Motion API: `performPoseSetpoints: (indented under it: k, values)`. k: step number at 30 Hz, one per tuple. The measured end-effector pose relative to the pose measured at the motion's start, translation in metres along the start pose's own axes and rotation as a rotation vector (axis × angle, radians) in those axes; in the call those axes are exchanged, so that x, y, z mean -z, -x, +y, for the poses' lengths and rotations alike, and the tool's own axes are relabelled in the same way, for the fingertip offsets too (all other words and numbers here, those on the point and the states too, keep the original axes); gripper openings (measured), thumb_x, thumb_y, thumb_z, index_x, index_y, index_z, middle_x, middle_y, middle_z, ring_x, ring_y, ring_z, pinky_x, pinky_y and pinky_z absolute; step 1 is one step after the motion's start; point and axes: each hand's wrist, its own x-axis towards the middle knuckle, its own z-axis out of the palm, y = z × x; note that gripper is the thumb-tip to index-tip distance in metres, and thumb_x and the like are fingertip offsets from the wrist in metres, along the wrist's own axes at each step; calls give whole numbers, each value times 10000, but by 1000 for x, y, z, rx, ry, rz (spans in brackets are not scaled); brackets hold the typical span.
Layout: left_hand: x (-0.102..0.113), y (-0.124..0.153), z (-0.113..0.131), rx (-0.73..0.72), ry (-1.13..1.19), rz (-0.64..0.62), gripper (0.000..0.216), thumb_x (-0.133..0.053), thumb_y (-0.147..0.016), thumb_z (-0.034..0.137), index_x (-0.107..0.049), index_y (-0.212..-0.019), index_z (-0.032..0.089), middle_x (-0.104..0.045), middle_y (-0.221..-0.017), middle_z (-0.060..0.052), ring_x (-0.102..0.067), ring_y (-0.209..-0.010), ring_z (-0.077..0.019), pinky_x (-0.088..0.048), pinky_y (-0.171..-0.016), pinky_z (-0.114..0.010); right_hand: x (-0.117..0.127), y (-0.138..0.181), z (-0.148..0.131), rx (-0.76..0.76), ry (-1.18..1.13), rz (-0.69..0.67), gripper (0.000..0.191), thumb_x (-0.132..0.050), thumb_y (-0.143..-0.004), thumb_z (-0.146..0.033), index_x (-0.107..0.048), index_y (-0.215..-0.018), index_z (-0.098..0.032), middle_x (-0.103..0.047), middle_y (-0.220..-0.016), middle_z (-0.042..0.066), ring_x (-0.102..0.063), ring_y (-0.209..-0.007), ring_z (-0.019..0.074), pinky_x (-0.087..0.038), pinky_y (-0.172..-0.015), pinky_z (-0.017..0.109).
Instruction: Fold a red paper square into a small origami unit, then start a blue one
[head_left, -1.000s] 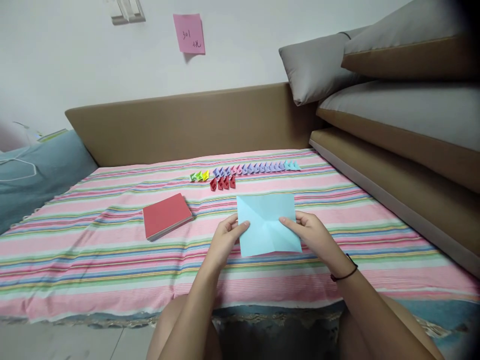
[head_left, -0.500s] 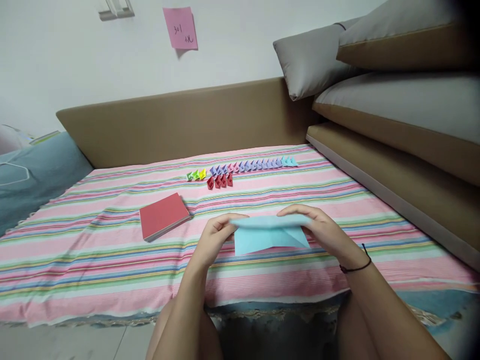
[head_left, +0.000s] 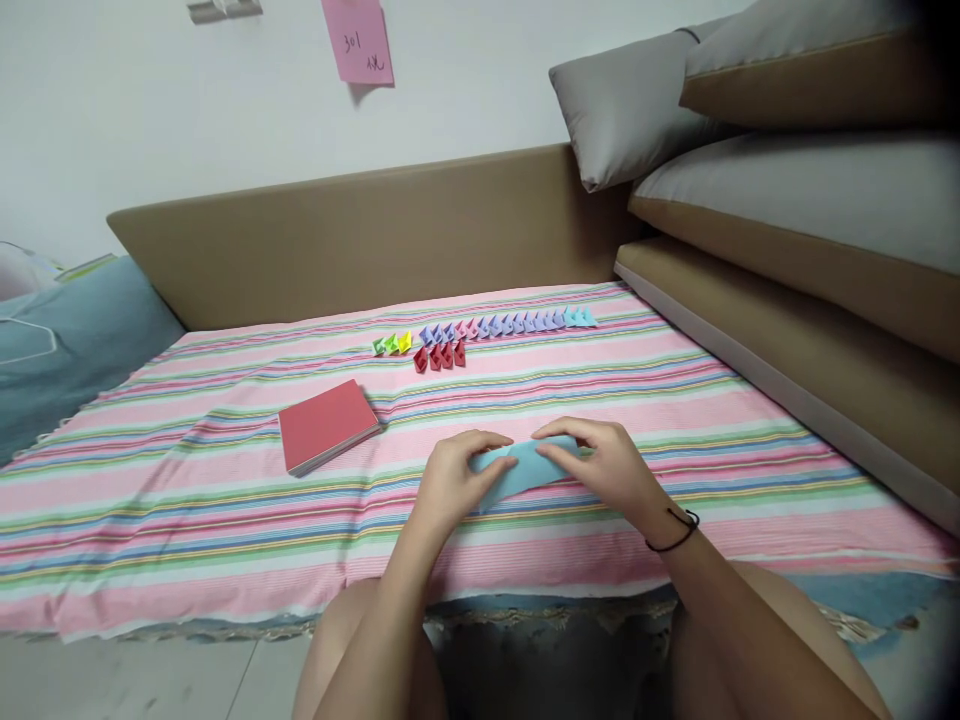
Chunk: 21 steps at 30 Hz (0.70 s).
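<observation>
A light blue sheet of folding paper is held between both hands, above the striped cloth. My left hand pinches its left part, thumb on the near face and fingers along the top edge. With thumb and fingers, my right hand grips the upper right part. The thumbs lie close together near the middle of the paper. Some of the sheet is hidden by the fingers. Beyond the hands stand small folded paper pieces in rows: purple and pink ones, light blue ones, dark red ones, green and yellow ones.
A red-topped stack, perhaps paper or a book, lies left of the hands on the striped cloth. Grey and brown cushions are piled on the right. A brown backrest runs along the wall, under a pink note.
Both hands have moved closer together along the paper. The sheet, held wide and flat before, now shows a smaller, slanted face. The view has tilted slightly downward.
</observation>
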Motion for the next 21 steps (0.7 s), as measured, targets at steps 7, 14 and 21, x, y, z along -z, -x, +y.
performPoseSetpoints:
  k: [7,14,21]
  values:
    - [-8,3,4,-24,14,85,58,-688,-719,263,-741,-743,264,-710,-774,-46,-618,-765,-210,-431,-775,-287,-11,2,-10,180,69,17,128,-539,-856,-210,-651,-798,-227,-684,-820,22,-627,-797,175,-474,-737,291]
    - [-8,5,8,-91,-66,67,98,-638,-767,273,-734,-789,270,-703,-788,-49,-608,-777,-206,-424,-796,-288,-14,4,-13,208,156,-2,156,-494,-859,-166,-640,-857,-223,-672,-855,28,-616,-816,173,-465,-743,286]
    - [4,4,2,-167,-238,82,146,-579,-819,273,-724,-806,263,-712,-813,-46,-622,-793,-201,-419,-771,-280,15,2,-2,148,185,53,137,-513,-837,-172,-634,-786,-211,-662,-789,25,-604,-734,173,-458,-675,288]
